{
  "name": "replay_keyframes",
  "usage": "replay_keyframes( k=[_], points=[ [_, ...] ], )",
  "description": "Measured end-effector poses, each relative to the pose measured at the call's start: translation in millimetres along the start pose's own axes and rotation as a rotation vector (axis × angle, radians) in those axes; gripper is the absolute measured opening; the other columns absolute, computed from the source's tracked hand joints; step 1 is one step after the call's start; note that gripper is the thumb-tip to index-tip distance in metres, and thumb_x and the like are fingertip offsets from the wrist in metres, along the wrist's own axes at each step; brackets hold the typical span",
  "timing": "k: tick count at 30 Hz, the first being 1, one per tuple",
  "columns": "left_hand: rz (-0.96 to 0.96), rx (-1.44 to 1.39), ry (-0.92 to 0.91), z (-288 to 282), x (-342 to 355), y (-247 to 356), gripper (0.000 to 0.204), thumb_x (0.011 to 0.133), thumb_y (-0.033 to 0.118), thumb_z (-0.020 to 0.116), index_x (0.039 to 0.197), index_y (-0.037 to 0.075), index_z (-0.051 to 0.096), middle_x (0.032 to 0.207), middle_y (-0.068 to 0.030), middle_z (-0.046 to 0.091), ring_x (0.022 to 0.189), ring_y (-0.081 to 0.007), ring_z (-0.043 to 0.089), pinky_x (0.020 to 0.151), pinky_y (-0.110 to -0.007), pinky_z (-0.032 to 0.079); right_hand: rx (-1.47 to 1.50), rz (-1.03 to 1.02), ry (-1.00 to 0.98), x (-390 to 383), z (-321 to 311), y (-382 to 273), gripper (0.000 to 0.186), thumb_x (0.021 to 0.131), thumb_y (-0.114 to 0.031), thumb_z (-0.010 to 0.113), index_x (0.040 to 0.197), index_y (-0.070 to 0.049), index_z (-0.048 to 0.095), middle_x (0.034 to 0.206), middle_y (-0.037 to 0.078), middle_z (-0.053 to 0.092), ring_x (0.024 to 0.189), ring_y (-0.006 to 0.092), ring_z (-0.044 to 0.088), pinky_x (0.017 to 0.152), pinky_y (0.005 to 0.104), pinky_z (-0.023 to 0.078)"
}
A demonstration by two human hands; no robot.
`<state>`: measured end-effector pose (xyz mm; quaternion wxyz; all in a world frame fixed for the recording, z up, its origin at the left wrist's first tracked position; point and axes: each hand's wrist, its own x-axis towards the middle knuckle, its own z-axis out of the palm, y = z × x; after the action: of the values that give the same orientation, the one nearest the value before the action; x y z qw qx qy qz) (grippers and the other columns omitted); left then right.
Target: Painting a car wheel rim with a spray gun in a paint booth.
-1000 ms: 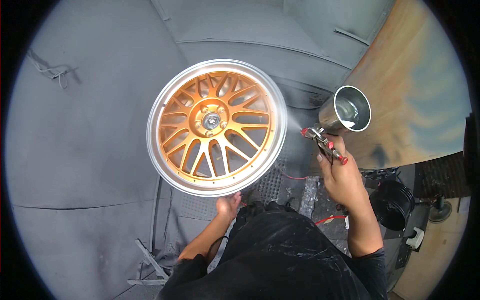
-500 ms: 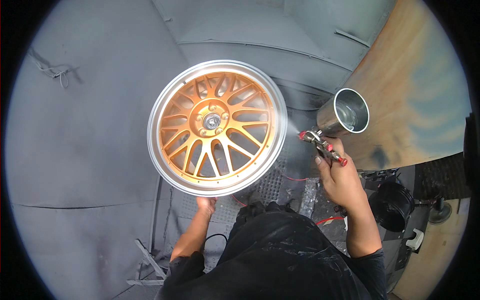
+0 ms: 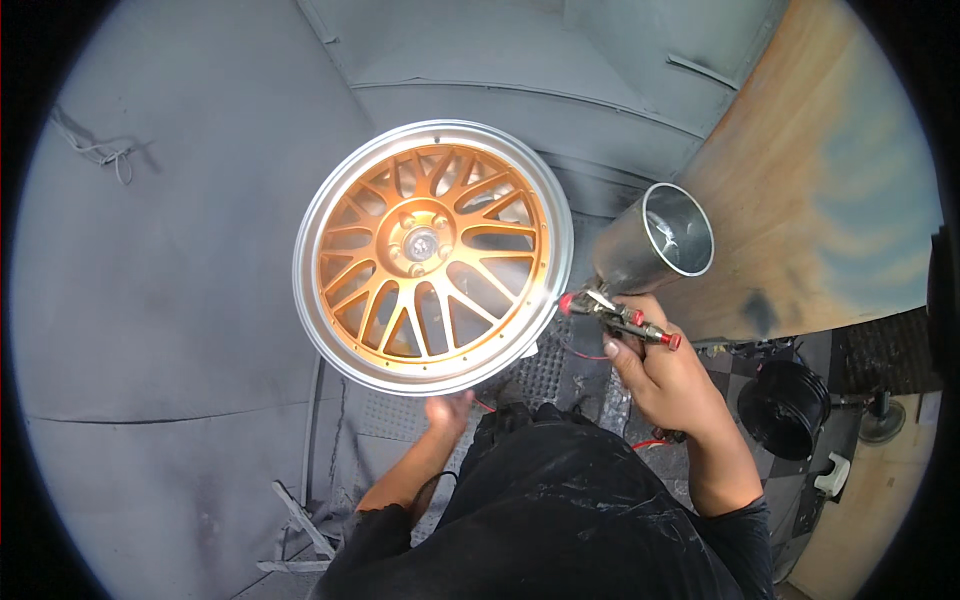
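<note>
A wheel rim with orange-gold spokes and a polished silver lip faces me in the middle. My left hand is at its lower edge; the lip hides most of the fingers, so their grip cannot be made out. My right hand is closed round a spray gun with red knobs and a red front end. A metal cup, open at the top with some liquid inside, sits on the gun. The gun's nozzle points left at the lip's right side, close to it.
Grey-coated walls stand on the left and ahead. A tan, paint-stained panel curves along the right. Behind my right arm a black wheel barrel lies on the checkered floor. A red hose runs near my right side; a grey frame stands lower left.
The wheel has turned clockwise. My right hand has brought the spray gun left and slightly down, closer to the lip. My left hand has shifted right along the lower edge.
</note>
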<state>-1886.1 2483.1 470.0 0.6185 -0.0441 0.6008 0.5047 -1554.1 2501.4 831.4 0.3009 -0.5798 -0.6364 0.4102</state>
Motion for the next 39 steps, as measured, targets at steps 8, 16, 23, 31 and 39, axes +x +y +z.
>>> replay_keyframes(
  k=[8, 16, 23, 31, 39],
  points=[
    [-0.088, 0.052, -0.055, -3, 8, 8, 0.042, 0.113, 0.034, 0.034, 0.139, 0.004, 0.049, 0.121, -0.0129, 0.060, 0.107, -0.0309, 0.066, 0.098, -0.047, 0.056, -0.284, -0.027, 0.262, 21, 5, 13, 0.043, 0.097, -0.005, 0.064, 0.136, -0.002, 0.046, 0.107, 0.030, 0.068, 0.101, 0.0532, 0.065, 0.083, 0.0540, 0.052],
    [0.126, 0.200, -0.001, -56, 50, 60, 0.034, 0.109, 0.029, 0.049, 0.134, 0.010, 0.059, 0.119, -0.0088, 0.069, 0.102, -0.0254, 0.068, 0.080, -0.039, 0.057, 0.063, -0.025, -0.020, 4, 12, -3, 0.036, 0.099, -0.007, 0.065, 0.131, 0.001, 0.051, 0.107, 0.028, 0.068, 0.099, 0.0496, 0.067, 0.084, 0.0477, 0.054],
    [0.349, -0.034, 0.156, -59, 71, 95, 0.044, 0.109, 0.032, 0.049, 0.142, 0.003, 0.055, 0.140, -0.0137, 0.063, 0.127, -0.0306, 0.063, 0.108, -0.047, 0.054, -0.139, -0.024, 0.192, -3, -1, 23, 0.038, 0.098, -0.005, 0.064, 0.133, -0.002, 0.048, 0.102, 0.029, 0.068, 0.099, 0.0519, 0.066, 0.083, 0.0500, 0.053],
    [0.311, -0.033, 0.047, -45, 49, 37, 0.046, 0.108, 0.036, 0.049, 0.140, 0.003, 0.055, 0.138, -0.0115, 0.064, 0.124, -0.0288, 0.062, 0.095, -0.044, 0.057, -0.123, -0.028, 0.217, -15, -2, 18, 0.036, 0.099, -0.004, 0.063, 0.132, -0.001, 0.049, 0.094, 0.026, 0.067, 0.090, 0.0480, 0.067, 0.078, 0.0472, 0.052],
    [0.312, 0.075, 0.106, -34, 34, 35, 0.035, 0.106, 0.027, 0.054, 0.132, 0.005, 0.062, 0.121, -0.0115, 0.071, 0.097, -0.0261, 0.073, 0.066, -0.037, 0.057, 0.162, -0.028, -0.105, -26, 2, 15, 0.036, 0.101, -0.007, 0.063, 0.133, 0.001, 0.051, 0.100, 0.021, 0.068, 0.094, 0.0397, 0.070, 0.084, 0.0429, 0.054]
  ],
)
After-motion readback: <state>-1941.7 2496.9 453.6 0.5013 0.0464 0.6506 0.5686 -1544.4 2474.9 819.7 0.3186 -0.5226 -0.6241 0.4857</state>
